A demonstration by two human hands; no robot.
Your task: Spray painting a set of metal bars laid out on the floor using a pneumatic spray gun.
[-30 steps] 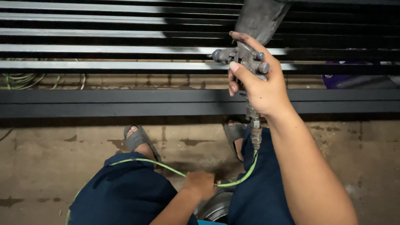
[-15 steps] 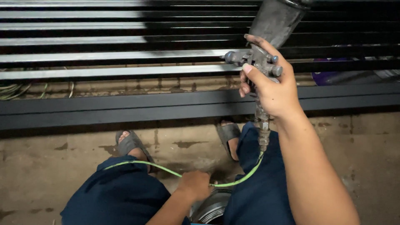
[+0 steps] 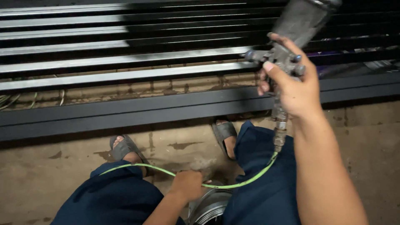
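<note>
My right hand (image 3: pixel 293 85) grips a grey paint spray gun (image 3: pixel 278 56) with a cup (image 3: pixel 302 18) on top, its nozzle pointing left at the metal slats (image 3: pixel 125 58) of a gate frame lying flat. The slats on the right are dark, those on the left bare silver. A green air hose (image 3: pixel 233 183) runs from the gun's base down across my lap. My left hand (image 3: pixel 187 185) is closed around the hose, low between my knees, just above a round metal can (image 3: pixel 210 208).
A dark steel frame bar (image 3: pixel 125 112) runs across in front of my sandalled feet (image 3: pixel 125 148). Below it lies stained concrete floor (image 3: pixel 37 175). Loose wires (image 3: pixel 12 100) show at the far left under the slats.
My right hand and the spray gun have moved to the right along the slats. The left hand stays on the hose between my knees.
</note>
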